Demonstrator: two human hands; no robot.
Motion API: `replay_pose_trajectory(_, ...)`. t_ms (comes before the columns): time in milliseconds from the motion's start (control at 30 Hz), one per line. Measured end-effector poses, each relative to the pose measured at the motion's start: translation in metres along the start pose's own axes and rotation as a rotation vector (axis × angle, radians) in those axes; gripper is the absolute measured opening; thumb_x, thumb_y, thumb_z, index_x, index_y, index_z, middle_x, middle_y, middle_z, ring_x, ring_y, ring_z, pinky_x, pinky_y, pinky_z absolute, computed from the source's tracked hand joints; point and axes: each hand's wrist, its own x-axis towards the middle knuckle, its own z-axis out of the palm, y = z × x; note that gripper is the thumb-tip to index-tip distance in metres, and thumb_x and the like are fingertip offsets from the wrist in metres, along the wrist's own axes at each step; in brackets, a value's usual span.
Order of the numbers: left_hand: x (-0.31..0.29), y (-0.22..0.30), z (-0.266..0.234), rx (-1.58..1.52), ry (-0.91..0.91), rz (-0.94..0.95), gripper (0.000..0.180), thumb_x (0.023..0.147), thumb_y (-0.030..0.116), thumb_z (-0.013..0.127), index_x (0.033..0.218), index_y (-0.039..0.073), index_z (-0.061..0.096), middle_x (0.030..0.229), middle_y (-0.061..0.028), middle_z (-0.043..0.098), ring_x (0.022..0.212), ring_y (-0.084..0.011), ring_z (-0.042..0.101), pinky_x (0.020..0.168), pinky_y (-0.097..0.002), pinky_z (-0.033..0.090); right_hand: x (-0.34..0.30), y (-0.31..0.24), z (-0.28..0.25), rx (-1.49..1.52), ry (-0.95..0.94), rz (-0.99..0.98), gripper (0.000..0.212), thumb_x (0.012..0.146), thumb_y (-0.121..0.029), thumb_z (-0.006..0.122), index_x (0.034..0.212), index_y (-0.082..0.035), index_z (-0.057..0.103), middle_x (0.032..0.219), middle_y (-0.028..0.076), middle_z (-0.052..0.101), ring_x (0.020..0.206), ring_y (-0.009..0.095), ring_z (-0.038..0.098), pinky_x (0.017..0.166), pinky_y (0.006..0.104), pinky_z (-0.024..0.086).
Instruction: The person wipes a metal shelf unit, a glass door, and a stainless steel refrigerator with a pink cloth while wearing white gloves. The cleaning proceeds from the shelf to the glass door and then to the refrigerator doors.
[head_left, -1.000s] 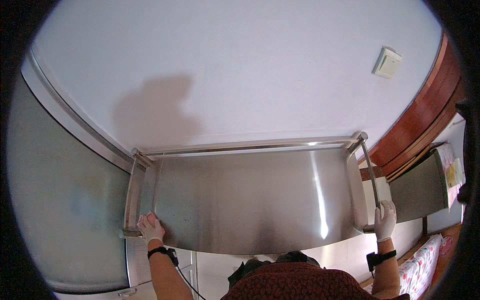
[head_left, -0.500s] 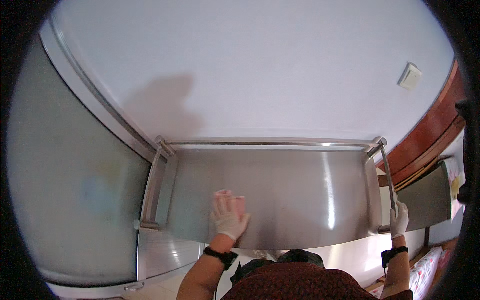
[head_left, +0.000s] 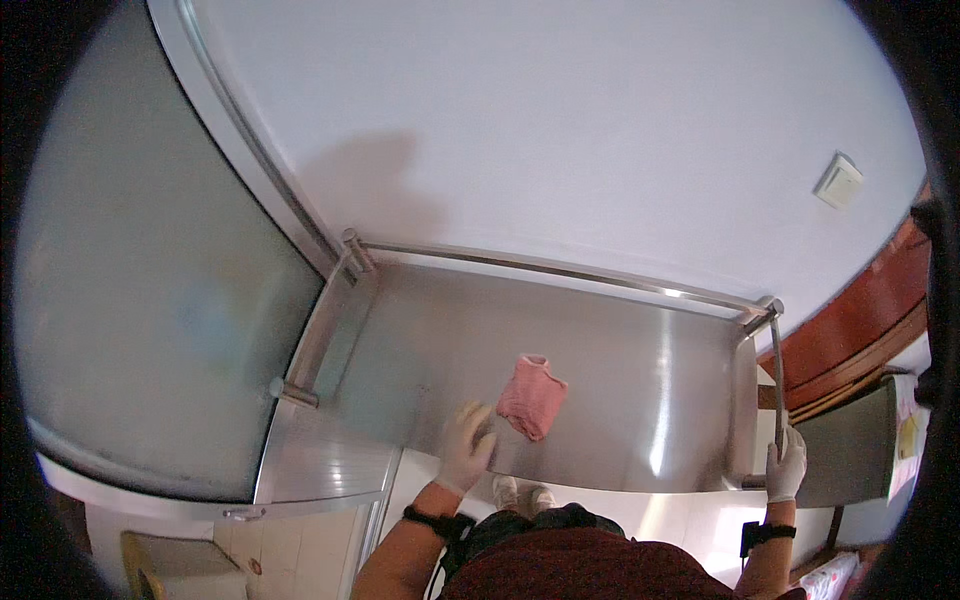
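A folded pink cloth (head_left: 533,398) lies on the brushed-metal top of a cart (head_left: 610,350), near its middle. My left hand (head_left: 467,448), in a thin pale glove, is just left of the cloth and apart from it. Its fingers are loosely curved, thumb apart, and nothing shows in them. At the cart's right end my right hand (head_left: 787,468), gloved too, grips the side rail (head_left: 777,380) with the thumb on the inner side. Both wrists wear black bands.
Behind the cart runs a metal rail (head_left: 560,268) along a white wall (head_left: 600,130) with a light switch (head_left: 839,182). A frosted glass panel (head_left: 170,300) stands at the left. Reddish-brown wood (head_left: 850,305) and a dark grey cabinet-like box (head_left: 840,440) are at the right.
My left hand has let go of the pink cloth, which now lies by itself farther right. The view has tilted, and my right hand stays on the side rail.
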Motion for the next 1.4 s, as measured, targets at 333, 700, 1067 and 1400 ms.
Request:
replay_pose_trajectory(333, -0.328, -0.063, -0.085, 0.281, -0.224, -1.015, 0.049, 0.100, 0.038, 0.054, 0.136, 0.005, 0.063, 0.138, -0.0188, 0.064, 0.131, -0.0367, 0.057, 0.113, -0.0468, 0.043, 0.020, -0.218, 0.020, 0.581, -0.303, -0.385, 0.061, 0.090, -0.026, 0.074, 0.142, -0.002, 0.055, 0.143, 0.026, 0.056, 0.131, 0.039, 0.057, 0.109, 0.0491, 0.046)
replay_pose_trajectory(700, -0.567, -0.155, -0.060, 0.064, -0.672, -1.350, 0.049, 0.098, 0.047, 0.051, 0.126, 0.011, 0.068, 0.135, -0.0191, 0.063, 0.128, -0.0410, 0.055, 0.108, -0.0509, 0.045, -0.034, -0.495, 0.081, 0.324, -0.453, -0.602, 0.087, 0.091, -0.047, 0.066, 0.160, -0.007, 0.030, 0.168, 0.018, 0.023, 0.156, 0.046, 0.015, 0.122, 0.0618, 0.020)
replay_pose_trajectory(1067, -0.515, -0.199, -0.172, 0.179, -0.514, -1.335, 0.051, 0.105, 0.043, 0.041, 0.134, 0.008, 0.065, 0.138, -0.0158, 0.064, 0.131, -0.0336, 0.058, 0.110, -0.0440, 0.046, -0.067, -0.666, 0.068, 0.224, -0.532, -0.695, 0.081, 0.099, -0.048, 0.057, 0.162, -0.008, 0.026, 0.170, 0.016, 0.019, 0.158, 0.042, 0.011, 0.123, 0.0598, 0.019)
replay_pose_trajectory(1400, -0.532, -0.164, -0.096, 0.129, 0.133, -1.321, 0.048, 0.099, 0.047, 0.049, 0.122, 0.010, 0.069, 0.131, -0.0177, 0.065, 0.122, -0.0388, 0.061, 0.103, -0.0493, 0.048, -0.083, -0.790, 0.052, 0.316, -0.502, -1.150, 0.072, 0.090, -0.045, 0.067, 0.146, -0.005, 0.046, 0.165, 0.017, 0.030, 0.153, 0.044, 0.022, 0.120, 0.0611, 0.025)
